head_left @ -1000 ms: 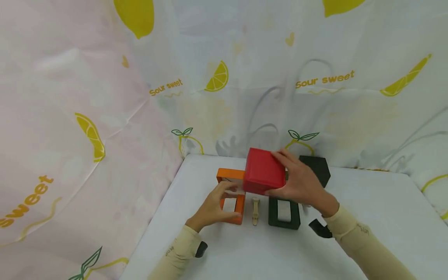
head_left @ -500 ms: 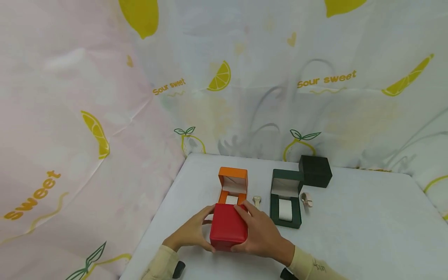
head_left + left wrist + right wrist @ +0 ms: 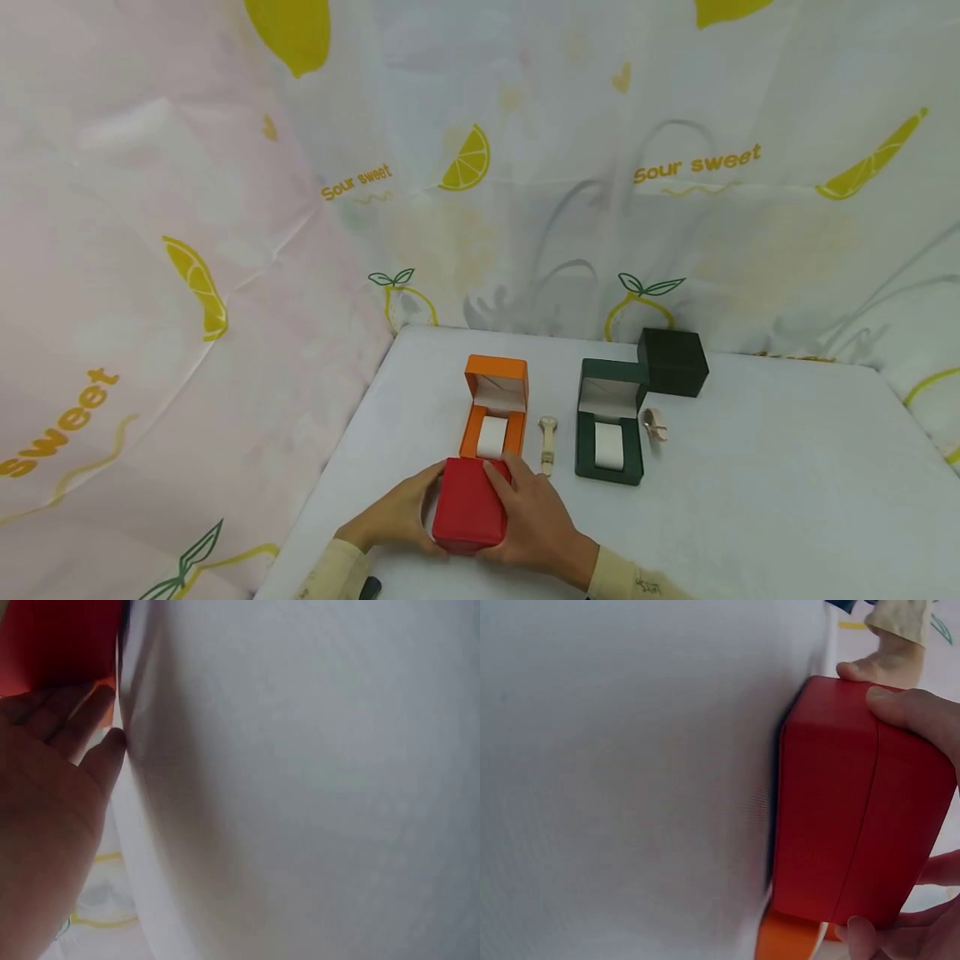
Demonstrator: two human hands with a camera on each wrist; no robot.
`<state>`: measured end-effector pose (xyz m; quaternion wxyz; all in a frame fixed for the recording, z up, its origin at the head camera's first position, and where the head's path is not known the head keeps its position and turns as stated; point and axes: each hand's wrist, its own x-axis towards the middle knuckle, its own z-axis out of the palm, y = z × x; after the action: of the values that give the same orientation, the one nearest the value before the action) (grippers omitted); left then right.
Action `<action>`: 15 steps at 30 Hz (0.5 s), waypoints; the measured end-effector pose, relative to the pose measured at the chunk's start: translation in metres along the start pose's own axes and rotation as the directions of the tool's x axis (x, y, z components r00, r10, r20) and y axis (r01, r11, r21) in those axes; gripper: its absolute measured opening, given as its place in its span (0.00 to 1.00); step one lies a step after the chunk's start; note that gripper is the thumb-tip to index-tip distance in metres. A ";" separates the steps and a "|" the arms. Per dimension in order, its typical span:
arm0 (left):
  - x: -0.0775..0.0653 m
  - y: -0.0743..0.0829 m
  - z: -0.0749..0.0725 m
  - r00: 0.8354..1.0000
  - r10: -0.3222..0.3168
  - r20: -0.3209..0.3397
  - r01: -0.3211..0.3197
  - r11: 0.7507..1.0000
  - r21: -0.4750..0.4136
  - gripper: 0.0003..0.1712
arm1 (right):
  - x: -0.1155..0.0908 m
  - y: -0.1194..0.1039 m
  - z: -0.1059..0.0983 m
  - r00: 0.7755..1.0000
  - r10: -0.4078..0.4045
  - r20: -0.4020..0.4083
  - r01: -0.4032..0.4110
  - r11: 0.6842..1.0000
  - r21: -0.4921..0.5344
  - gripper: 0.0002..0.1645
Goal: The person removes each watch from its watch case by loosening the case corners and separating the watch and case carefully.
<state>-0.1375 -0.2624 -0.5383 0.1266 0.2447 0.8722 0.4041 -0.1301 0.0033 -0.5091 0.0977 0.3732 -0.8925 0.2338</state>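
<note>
A closed red box (image 3: 471, 504) sits on the white table near its front, just before an open orange watch box (image 3: 497, 379). My left hand (image 3: 393, 518) holds the red box from the left, thumb at the near side and fingers toward the back. From the right, my right hand (image 3: 538, 527) grips it, thumb in front and fingers at the far side. In the right wrist view, the lid seam of the red box (image 3: 840, 802) runs unbroken between lid and base. The left wrist view shows the left hand's fingers (image 3: 79, 724) against the box's side.
A cream-strapped watch (image 3: 547, 437) lies right of the orange box. Farther right stands an open green watch box (image 3: 611, 373) with a white cushion. A pinkish watch (image 3: 655, 425) lies beside it, and a black box (image 3: 673, 362) stands behind. Printed cloth (image 3: 525, 167) hangs at the back.
My right hand has brought the red box from above the back of the table down to the front left. My left hand has come onto its left side.
</note>
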 end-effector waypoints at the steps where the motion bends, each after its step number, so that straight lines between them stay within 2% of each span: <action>1: 0.000 -0.001 0.000 1.000 -0.001 0.002 0.001 1.000 0.006 0.66 | 0.000 0.000 0.002 1.000 -0.002 -0.009 0.002 1.000 -0.005 0.63; 10: 0.000 -0.004 -0.001 1.000 -0.010 0.012 0.010 1.000 -0.001 0.70 | 0.000 0.002 0.008 1.000 -0.001 -0.021 0.000 1.000 -0.020 0.63; 15: 0.001 -0.004 0.002 1.000 0.002 0.013 -0.002 1.000 -0.001 0.69 | 0.000 0.002 0.007 1.000 0.008 -0.002 -0.008 1.000 -0.017 0.64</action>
<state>-0.1394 -0.2629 -0.5423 0.1320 0.2482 0.8708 0.4032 -0.1320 0.0013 -0.5155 0.1006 0.3685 -0.8958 0.2272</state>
